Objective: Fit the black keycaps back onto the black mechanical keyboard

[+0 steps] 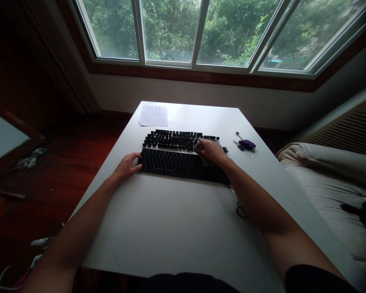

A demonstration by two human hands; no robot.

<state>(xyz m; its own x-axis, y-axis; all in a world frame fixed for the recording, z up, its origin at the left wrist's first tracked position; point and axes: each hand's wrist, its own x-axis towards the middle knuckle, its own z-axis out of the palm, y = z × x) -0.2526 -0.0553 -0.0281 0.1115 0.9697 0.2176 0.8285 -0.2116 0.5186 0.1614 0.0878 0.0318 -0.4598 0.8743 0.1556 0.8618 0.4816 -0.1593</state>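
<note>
A black keyboard [173, 163] lies on the white table, its keycaps apparently off. Above it, the loose black keycaps [173, 139] are laid out in rows like a keyboard layout. My left hand [128, 165] grips the keyboard's left end between thumb and fingers. At the right, my right hand [212, 149] is closed on a grey cloth [198, 147], over the boundary between the keycap rows and the keyboard. Part of the cloth seems to hang below the hand onto the keyboard. My right hand and forearm hide the keyboard's right end.
A printed paper sheet [154, 116] lies at the back left of the table [171, 219]. To the right are a purple pouch [247, 144], a small brush-like tool [239, 135] and a wire piece. A black cable [240, 211] curls under my right forearm. A cushioned seat [323, 183] stands alongside.
</note>
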